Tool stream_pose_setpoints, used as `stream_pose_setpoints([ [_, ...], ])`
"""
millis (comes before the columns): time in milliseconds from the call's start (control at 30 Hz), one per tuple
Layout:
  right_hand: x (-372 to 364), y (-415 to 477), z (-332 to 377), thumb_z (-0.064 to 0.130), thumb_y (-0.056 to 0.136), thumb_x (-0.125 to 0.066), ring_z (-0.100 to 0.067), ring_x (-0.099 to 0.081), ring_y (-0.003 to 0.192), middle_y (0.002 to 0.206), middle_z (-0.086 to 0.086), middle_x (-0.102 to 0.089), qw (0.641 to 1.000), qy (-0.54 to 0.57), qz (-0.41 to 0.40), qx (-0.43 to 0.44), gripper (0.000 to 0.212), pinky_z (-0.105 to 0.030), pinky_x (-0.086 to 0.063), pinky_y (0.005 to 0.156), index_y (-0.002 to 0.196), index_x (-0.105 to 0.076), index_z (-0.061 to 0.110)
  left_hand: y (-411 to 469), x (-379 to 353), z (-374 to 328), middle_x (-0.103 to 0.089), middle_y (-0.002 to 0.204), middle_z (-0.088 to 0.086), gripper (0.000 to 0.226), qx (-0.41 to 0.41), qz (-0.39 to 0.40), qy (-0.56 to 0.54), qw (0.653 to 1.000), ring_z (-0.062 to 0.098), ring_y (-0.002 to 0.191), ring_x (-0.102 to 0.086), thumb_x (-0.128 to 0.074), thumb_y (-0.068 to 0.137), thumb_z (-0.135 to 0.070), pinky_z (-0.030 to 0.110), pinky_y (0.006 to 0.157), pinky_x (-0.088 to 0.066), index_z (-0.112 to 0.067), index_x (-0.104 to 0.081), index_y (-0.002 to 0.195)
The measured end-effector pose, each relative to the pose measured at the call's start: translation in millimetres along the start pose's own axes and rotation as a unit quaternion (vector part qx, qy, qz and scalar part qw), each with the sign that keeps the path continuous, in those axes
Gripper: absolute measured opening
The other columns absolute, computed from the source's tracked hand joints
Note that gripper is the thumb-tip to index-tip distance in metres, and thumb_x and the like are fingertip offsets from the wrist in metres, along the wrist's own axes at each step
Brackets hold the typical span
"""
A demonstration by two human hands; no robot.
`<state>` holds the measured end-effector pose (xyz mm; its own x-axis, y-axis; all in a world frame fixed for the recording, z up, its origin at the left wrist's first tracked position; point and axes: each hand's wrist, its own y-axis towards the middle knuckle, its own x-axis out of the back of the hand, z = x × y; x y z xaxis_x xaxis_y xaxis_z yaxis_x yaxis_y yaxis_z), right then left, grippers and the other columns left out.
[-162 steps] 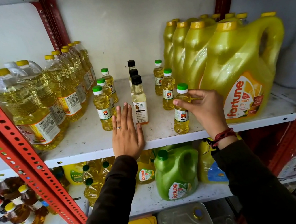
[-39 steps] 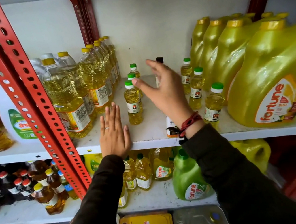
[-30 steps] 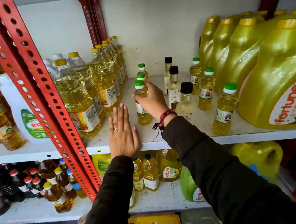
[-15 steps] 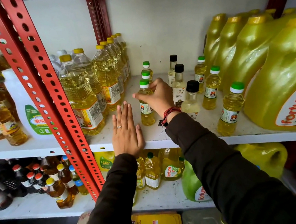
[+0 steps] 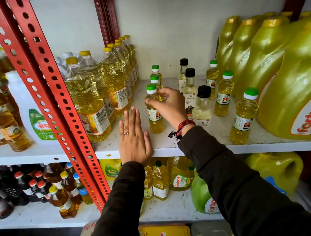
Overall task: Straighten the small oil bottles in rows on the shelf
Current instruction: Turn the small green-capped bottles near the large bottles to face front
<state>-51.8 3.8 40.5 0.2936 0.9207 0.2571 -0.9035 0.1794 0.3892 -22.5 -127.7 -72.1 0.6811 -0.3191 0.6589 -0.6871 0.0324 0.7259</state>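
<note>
Small oil bottles stand in three rows on the white shelf [image 5: 205, 146]. The left row has three green-capped bottles; my right hand [image 5: 167, 105] grips the front green-capped bottle [image 5: 155, 118] around its shoulder. The middle row holds three black-capped bottles, the nearest black-capped bottle [image 5: 201, 107] just right of my wrist. The right row has three green-capped bottles, with the front right bottle [image 5: 243, 116] near the shelf edge. My left hand [image 5: 133, 139] lies flat, palm down, on the shelf's front edge, holding nothing.
Large clear oil bottles [image 5: 87, 99] crowd the left of the small rows, beside a red perforated upright [image 5: 50, 97]. Big yellow Fortune jugs [image 5: 303, 83] fill the right. The lower shelf holds more bottles and a green jug [image 5: 202, 193].
My right hand left the front right bottle, crossed to the left row and took hold of its front bottle. The left hand stayed flat on the shelf. The camera drifted left.
</note>
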Motion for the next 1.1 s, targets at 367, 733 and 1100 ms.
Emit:
stream_pose_setpoints([
  [367, -0.7, -1.8, -2.9, 0.039, 0.069, -0.089, -0.010, -0.072, 0.085, 0.091, 0.003, -0.078, 1.000, -0.006, 0.007, 0.011, 0.042, -0.024, -0.056, 0.079, 0.101, -0.079, 0.014, -1.1, -1.1, 1.4, -0.009, 0.174, 0.013, 0.070, 0.000, 0.002, -0.009, 1.000, 0.026, 0.162, -0.002, -0.029, 0.102, -0.031, 0.036, 0.131, 0.008, -0.003, -0.016, 0.165],
  [733, 13.5, -22.0, 4.0, 0.039, 0.072, -0.087, -0.007, -0.070, 0.084, 0.088, 0.004, -0.076, 0.998, -0.028, 0.028, 0.050, 0.039, -0.009, -0.047, 0.070, 0.101, -0.079, 0.016, -2.0, 0.8, 6.9, -0.013, 0.173, 0.013, 0.069, -0.006, -0.017, -0.045, 0.999, 0.025, 0.162, -0.003, -0.027, 0.102, -0.029, 0.034, 0.130, 0.009, -0.002, -0.019, 0.164],
  [1100, 20.4, -49.0, 9.5, 0.045, 0.070, -0.087, -0.011, -0.071, 0.090, 0.085, 0.009, -0.073, 0.997, -0.023, 0.023, 0.070, 0.040, -0.028, -0.057, 0.080, 0.100, -0.079, 0.019, -5.9, 1.3, 20.3, -0.013, 0.173, 0.014, 0.068, -0.016, -0.003, -0.014, 1.000, 0.022, 0.161, 0.002, -0.026, 0.103, -0.030, 0.035, 0.130, 0.009, -0.002, -0.018, 0.165],
])
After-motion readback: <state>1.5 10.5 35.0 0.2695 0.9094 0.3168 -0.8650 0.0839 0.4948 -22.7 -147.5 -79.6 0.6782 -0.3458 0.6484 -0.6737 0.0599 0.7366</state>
